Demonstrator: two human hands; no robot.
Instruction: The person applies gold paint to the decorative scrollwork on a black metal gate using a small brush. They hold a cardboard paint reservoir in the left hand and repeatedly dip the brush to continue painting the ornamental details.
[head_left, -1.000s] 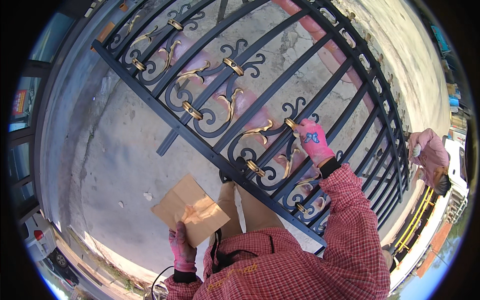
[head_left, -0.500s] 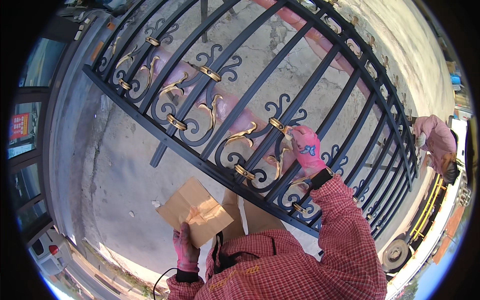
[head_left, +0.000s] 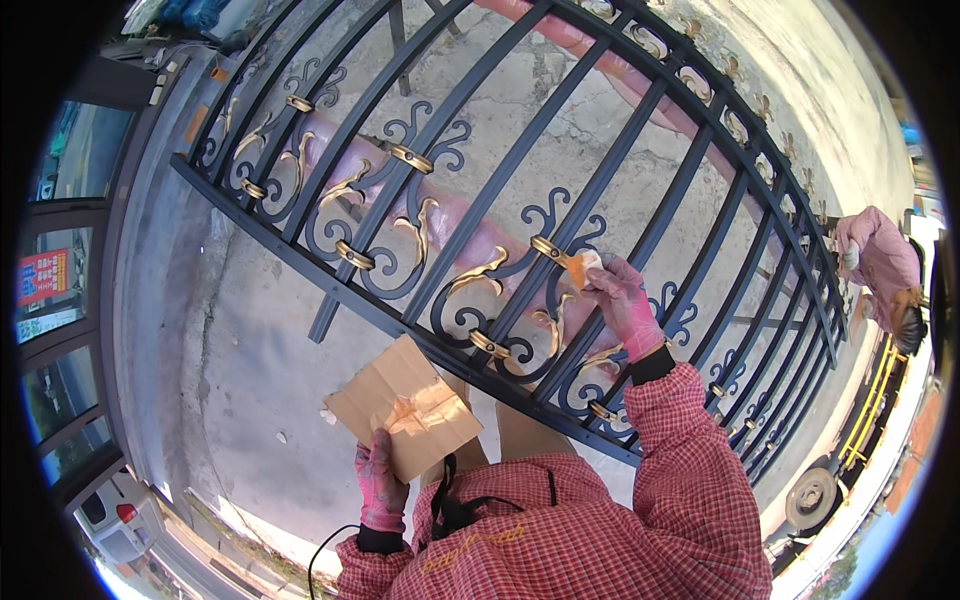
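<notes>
My left hand point(head_left: 380, 482), in a pink stained glove, grips the lower edge of a brown cardboard piece point(head_left: 365, 385) with a gold-orange paint smear in its middle. My right hand point(head_left: 625, 305), in a similar glove, pinches a small white pad stained gold point(head_left: 577, 270); whether it is sponge or cloth I cannot tell. The pad's tip is beside a gold collar point(head_left: 546, 247) on a bar of the dark metal railing point(head_left: 385, 318). Below it are another gold collar point(head_left: 489, 345) and scrolls with gold leaves point(head_left: 482, 268).
Pink wrapped lengths point(head_left: 470, 225) lie under the railing. At the right a person in pink point(head_left: 880, 255) bends by its far end, with a vehicle wheel point(head_left: 811, 498) nearby. Windows point(head_left: 60, 260) line the left side, and a white car point(head_left: 118, 515) stands at lower left.
My right hand has turned and drawn slightly back from the collar, bringing the pad into sight. The cardboard in my left hand has shifted a little to the right and tilted.
</notes>
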